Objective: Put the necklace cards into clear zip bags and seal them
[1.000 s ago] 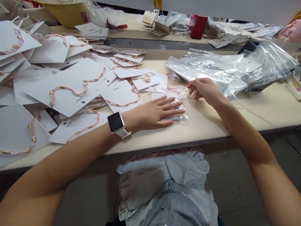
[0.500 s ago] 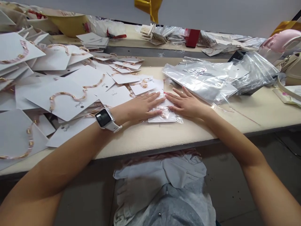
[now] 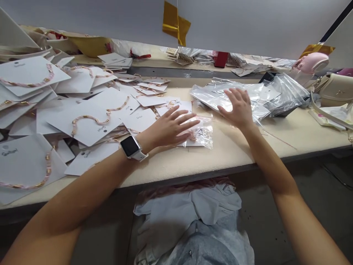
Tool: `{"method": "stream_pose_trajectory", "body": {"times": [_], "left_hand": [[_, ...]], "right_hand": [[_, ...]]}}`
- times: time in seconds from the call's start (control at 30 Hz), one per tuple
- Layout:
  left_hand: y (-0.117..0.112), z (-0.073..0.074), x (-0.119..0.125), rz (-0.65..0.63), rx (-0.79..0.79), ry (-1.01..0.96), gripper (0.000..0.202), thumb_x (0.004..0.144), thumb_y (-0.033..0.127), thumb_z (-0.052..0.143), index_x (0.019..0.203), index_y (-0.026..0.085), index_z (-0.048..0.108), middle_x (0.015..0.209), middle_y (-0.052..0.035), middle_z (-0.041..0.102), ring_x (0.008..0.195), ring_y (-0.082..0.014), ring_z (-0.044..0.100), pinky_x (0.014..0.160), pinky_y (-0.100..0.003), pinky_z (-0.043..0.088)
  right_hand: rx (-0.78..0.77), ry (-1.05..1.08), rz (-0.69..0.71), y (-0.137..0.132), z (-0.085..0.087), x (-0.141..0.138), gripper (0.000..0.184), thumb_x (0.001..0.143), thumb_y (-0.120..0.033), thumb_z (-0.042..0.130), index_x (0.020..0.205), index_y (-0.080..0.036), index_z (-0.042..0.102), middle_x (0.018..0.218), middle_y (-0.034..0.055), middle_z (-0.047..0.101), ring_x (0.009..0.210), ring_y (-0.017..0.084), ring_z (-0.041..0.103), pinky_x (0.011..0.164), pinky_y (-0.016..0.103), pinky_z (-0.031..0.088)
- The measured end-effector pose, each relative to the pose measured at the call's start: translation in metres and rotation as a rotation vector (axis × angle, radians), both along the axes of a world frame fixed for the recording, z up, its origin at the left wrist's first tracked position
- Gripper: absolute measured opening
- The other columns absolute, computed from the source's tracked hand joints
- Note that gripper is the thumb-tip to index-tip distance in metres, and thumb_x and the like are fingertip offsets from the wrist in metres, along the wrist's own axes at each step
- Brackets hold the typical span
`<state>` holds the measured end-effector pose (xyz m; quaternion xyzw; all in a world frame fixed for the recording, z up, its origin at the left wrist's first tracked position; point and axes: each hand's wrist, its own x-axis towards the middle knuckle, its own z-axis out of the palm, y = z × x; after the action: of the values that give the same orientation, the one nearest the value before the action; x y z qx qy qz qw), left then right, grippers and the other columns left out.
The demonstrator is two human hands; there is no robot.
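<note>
Clear plastic bag [image 3: 200, 135] lies flat between your hands, within easy reach: left hand [image 3: 168, 127] and right hand [image 3: 237, 108] spread open, gripping nothing.

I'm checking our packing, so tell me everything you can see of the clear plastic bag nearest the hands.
The clear plastic bag is thin, glossy and creased, and lies flat on the pale table. Inside is a white card with small gold-coloured beads showing through, though glare hides the detail. The fingers of the left hand reach over its left end; whether they touch it cannot be told. The right hand is apart from it.
</note>
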<state>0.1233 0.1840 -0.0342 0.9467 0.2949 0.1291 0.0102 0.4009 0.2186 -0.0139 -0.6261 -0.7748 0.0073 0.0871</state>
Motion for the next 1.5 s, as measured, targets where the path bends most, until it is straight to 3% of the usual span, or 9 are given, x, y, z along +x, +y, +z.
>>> {"method": "stream_pose_trajectory", "body": {"times": [0.1,0.23,0.37,0.53,0.6,0.9,1.1,1.23,1.5], "left_hand": [[-0.004,0.007,0.005,-0.178,0.200,-0.052,0.033,0.101,0.027,0.044,0.131,0.025,0.056,0.130,-0.0037,0.065,0.118,-0.0198,0.060,0.108,-0.038,0.042],[-0.009,0.009,0.010,-0.311,0.263,-0.024,0.025,0.102,0.031,0.044,0.117,0.023,0.062,0.118,-0.0028,0.071,0.106,-0.0196,0.064,0.096,-0.035,0.047],[-0.012,0.008,0.011,-0.299,0.206,0.021,0.025,0.103,0.030,0.040,0.114,0.022,0.062,0.113,-0.0033,0.071,0.100,-0.0187,0.065,0.090,-0.033,0.047],[-0.012,0.008,0.011,-0.291,0.190,0.021,0.022,0.102,0.028,0.041,0.106,0.021,0.062,0.105,-0.0022,0.071,0.096,-0.0184,0.064,0.087,-0.032,0.046],[-0.012,0.008,0.012,-0.301,0.197,0.020,0.022,0.101,0.028,0.042,0.107,0.020,0.062,0.104,-0.0025,0.071,0.095,-0.0194,0.064,0.086,-0.033,0.046],[-0.010,0.008,0.011,-0.323,0.091,0.062,0.035,0.096,0.047,0.049,0.116,0.020,0.061,0.114,-0.0062,0.069,0.102,-0.0225,0.061,0.091,-0.035,0.044],[-0.011,0.008,0.011,-0.318,0.101,0.055,0.028,0.099,0.038,0.047,0.112,0.020,0.062,0.109,-0.0058,0.070,0.098,-0.0219,0.061,0.088,-0.035,0.045],[-0.012,0.010,0.012,-0.321,0.097,0.036,0.026,0.099,0.036,0.046,0.111,0.019,0.062,0.107,-0.0057,0.069,0.099,-0.0220,0.062,0.088,-0.034,0.045],[-0.012,0.009,0.011,-0.309,0.102,0.014,0.021,0.100,0.029,0.045,0.108,0.020,0.063,0.104,-0.0045,0.070,0.098,-0.0196,0.062,0.087,-0.033,0.046]], "right_hand": [[-0.073,-0.092,-0.046,0.007,-0.002,0.020,0.063,0.089,-0.055,0.058,0.138,-0.016,0.055,0.151,0.0114,0.045,0.147,0.036,0.026,0.122,0.055,0.018],[-0.142,-0.075,-0.028,0.011,-0.008,0.026,0.041,0.090,-0.043,0.056,0.120,-0.018,0.068,0.141,0.0103,0.056,0.135,0.035,0.043,0.115,0.054,0.031],[-0.156,-0.014,-0.021,0.010,-0.007,0.018,0.031,0.091,-0.030,0.047,0.101,-0.019,0.075,0.116,0.0094,0.069,0.115,0.031,0.058,0.103,0.050,0.042],[-0.150,-0.089,-0.095,0.014,-0.010,0.022,0.066,0.090,-0.048,0.055,0.145,-0.012,0.048,0.148,0.0161,0.047,0.140,0.036,0.038,0.118,0.053,0.024],[-0.194,-0.123,-0.122,0.016,-0.012,0.026,0.076,0.088,-0.055,0.057,0.147,-0.009,0.043,0.147,0.0193,0.047,0.141,0.038,0.037,0.118,0.053,0.025],[-0.199,0.148,-0.054,0.005,-0.010,0.002,0.039,0.088,-0.050,0.056,0.102,-0.016,0.070,0.107,0.0124,0.071,0.094,0.029,0.063,0.083,0.040,0.049],[-0.240,0.402,-0.125,0.010,-0.008,-0.003,0.022,0.088,-0.027,0.053,0.086,-0.019,0.073,0.100,0.0065,0.074,0.096,0.024,0.065,0.090,0.036,0.047],[-0.273,0.545,-0.217,0.026,-0.013,-0.007,0.015,0.082,-0.023,0.059,0.076,-0.018,0.072,0.092,0.0061,0.074,0.093,0.023,0.066,0.092,0.037,0.048],[-0.369,0.688,-0.294,0.080,-0.029,-0.041,0.024,0.092,-0.021,0.046,0.084,-0.017,0.068,0.073,0.0063,0.066,0.068,0.017,0.064,0.066,0.031,0.056]]}}
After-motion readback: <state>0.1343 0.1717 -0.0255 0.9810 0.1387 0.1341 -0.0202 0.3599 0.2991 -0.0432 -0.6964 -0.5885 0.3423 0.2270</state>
